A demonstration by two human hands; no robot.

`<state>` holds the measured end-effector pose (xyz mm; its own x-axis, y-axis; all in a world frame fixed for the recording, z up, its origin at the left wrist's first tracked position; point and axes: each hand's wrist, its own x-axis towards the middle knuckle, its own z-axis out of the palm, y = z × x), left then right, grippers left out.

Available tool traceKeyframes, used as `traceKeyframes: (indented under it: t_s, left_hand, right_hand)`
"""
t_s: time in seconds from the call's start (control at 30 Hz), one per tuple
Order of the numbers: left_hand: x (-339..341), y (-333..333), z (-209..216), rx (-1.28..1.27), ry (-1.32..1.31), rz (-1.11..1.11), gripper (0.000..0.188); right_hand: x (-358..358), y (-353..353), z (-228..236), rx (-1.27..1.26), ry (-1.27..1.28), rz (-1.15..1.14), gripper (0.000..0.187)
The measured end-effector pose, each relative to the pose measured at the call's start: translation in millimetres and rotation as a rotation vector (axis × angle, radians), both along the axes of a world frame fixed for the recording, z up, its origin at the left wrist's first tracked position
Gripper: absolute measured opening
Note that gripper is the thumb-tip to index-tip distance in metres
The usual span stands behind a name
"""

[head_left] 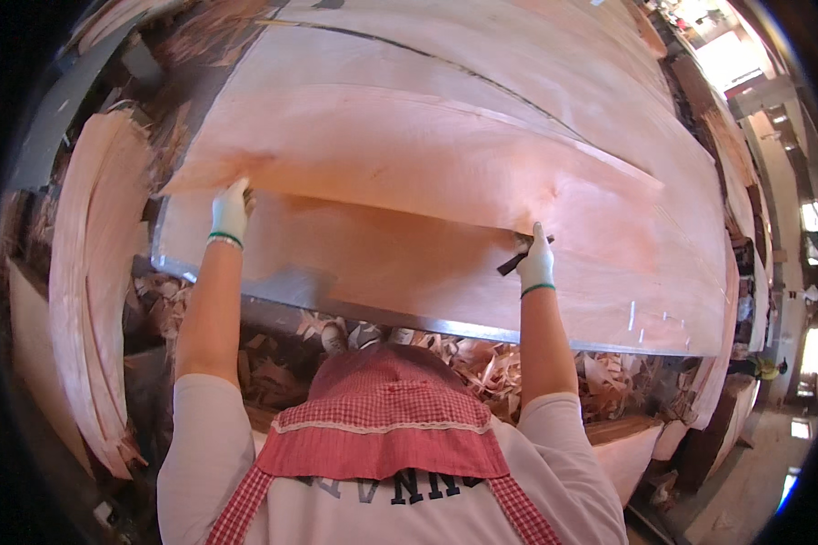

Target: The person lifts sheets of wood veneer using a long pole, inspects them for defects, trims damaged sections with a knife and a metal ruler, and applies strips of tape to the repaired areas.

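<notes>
A long, thin pinkish wood veneer sheet (382, 163) lies across the work surface, its near edge raised and casting a shadow below. My left hand (231, 213), in a white glove with a green cuff, is closed on that edge near the sheet's left end. My right hand (537, 262), gloved the same way, is closed at the edge farther right. A short, dark, flat-bladed tool (511, 264) sticks out from the right hand; its exact kind is unclear. Beneath the lifted sheet lies broad pale veneer (427, 282).
Metal edging (382, 320) runs along the table's near side. Wood scraps (491, 363) cover the floor around my feet. Long veneer strips (91, 282) stand at the left, and more wood (732, 436) lies at the right. A dark split (445, 62) crosses the far veneer.
</notes>
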<state>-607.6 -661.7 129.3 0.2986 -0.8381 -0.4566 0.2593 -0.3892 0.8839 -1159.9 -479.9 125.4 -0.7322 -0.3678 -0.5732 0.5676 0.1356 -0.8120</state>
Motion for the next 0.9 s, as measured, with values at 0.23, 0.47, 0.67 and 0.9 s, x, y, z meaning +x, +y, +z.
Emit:
traceKeyframes:
  t_s: [0.23, 0.47, 0.67, 0.9]
  left_hand:
    - [16, 50, 52, -0.4, -0.335, -0.223, 0.025]
    - [-9, 162, 9, 0.177, 0.123, -0.109, 0.021]
    - [21, 166, -26, 0.19, -0.057, 0.02, 0.018]
    - [21, 164, -42, 0.171, -0.106, 0.056, 0.017]
  right_hand:
    - [-15, 49, -10, 0.227, 0.753, 0.489, 0.032]
    - [-27, 185, -15, 0.09, 0.197, -0.112, 0.02]
    - [18, 192, -31, 0.242, 0.11, -0.095, 0.021]
    - [19, 191, -44, 0.267, 0.166, -0.124, 0.019]
